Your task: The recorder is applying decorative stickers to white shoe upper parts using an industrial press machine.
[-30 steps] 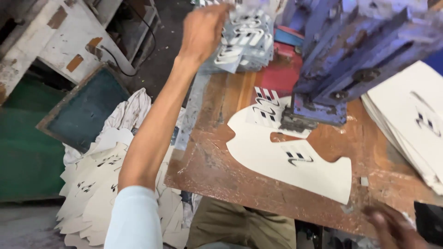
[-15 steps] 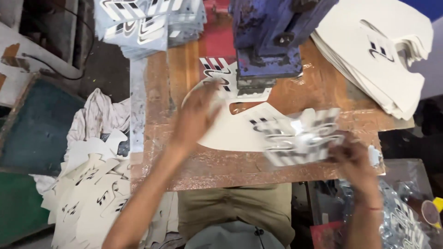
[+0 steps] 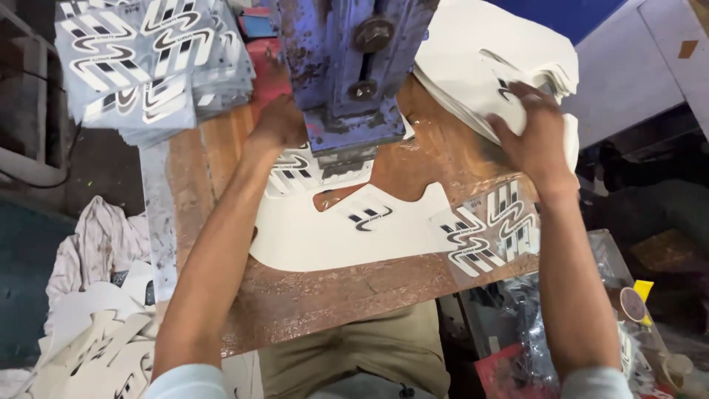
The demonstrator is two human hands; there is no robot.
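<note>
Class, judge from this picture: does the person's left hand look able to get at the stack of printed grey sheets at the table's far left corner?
Probably yes. The left hand rests beside the blue press, and bare wooden table lies between it and the stack of printed grey sheets; nothing blocks the way.
</note>
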